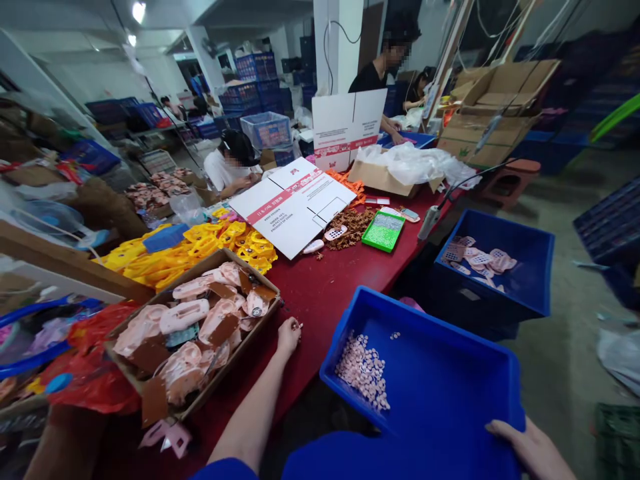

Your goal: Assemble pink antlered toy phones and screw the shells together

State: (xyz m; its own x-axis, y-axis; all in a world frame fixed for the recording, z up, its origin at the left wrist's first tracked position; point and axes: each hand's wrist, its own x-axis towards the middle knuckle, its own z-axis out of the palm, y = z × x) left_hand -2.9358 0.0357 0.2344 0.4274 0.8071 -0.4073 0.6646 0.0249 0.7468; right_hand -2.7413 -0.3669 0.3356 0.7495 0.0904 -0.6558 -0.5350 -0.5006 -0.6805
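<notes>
My right hand (530, 441) grips the near right rim of a blue plastic tray (440, 353), its thumb over the edge. The tray is tilted, and a pile of small pale pink button-like pieces (364, 372) lies toward its left side. Two or so loose pieces sit apart from the pile. My left hand (289, 337) is at the red table (320, 293), fingers curled together; something small and pale shows at the fingertips, too small to name. Left of that hand stands a cardboard box (200, 400) of pink plastic shells and brown pieces.
A deep blue bin (495, 307) with pink perforated parts stands right of the table. Yellow plastic parts (200, 243), a white printed carton sheet (295, 207), brown parts (350, 227) and a green tray (383, 230) lie farther back. Co-workers (230, 167) sit beyond.
</notes>
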